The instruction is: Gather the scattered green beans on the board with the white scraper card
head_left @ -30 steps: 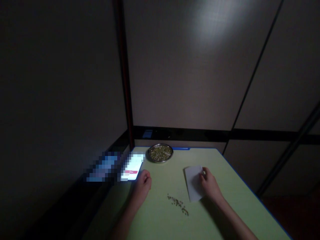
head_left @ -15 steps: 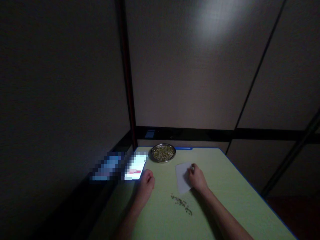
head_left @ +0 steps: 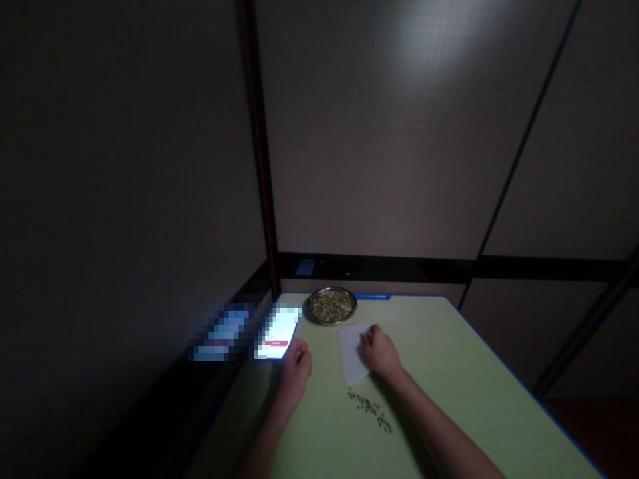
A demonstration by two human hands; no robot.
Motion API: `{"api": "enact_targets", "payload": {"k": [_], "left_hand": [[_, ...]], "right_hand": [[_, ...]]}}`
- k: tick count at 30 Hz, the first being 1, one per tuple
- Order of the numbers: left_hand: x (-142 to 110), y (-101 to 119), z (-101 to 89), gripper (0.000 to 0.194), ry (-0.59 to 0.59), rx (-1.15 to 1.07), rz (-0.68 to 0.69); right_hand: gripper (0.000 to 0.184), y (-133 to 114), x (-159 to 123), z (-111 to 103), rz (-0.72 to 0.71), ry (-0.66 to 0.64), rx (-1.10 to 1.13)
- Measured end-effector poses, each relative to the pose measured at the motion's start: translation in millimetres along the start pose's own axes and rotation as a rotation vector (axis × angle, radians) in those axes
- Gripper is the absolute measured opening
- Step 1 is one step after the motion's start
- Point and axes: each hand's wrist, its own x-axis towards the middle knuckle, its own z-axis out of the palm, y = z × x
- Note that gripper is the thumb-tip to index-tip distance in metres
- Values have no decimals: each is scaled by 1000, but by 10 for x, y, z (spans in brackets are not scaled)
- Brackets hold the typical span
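My right hand (head_left: 382, 352) is closed on the right edge of a small white sheet of paper (head_left: 352, 356), its fingertips curled in a pinch. The paper lies tilted at the middle of the table. Just below it, a loose line of small dark seeds or beans (head_left: 370, 409) is strewn over the tabletop. My left hand (head_left: 297, 362) is curled into a loose fist beside the lit phone (head_left: 280, 329), and I see nothing in it. Behind the paper stands a round metal dish (head_left: 332, 323) holding many small greenish and pale pieces.
The pale green table (head_left: 449, 372) has a blue edge and stands in a corner against panelled walls (head_left: 374, 166). A blue strip (head_left: 373, 297) lies at its far edge. The phone's light reflects in the dark band on the left wall.
My right hand and the white paper have moved left together, closer beneath the dish. My left hand stays curled near the phone. The whole view has shifted slightly.
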Motion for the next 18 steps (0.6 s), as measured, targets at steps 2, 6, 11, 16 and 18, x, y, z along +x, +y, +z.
{"api": "enact_targets", "payload": {"k": [2,6,11,16,18], "left_hand": [[-10,17,1,8,21,-11,1],[-53,105,7,9,57,-11,16],[-99,272,-63,7,121,-14,-9],[-89,371,-304,11,206,22,-15],[-98,389,-398,15,212,12,-15]], "right_hand": [[27,-52,-2,12,-10,-11,-25],[28,-154,-6,28,-34,-35,-76],[34,-267,-19,44,-87,-67,-136],[37,-389,-28,96,-136,-64,-177],[38,-431,-23,118,-155,-61,-190]]}}
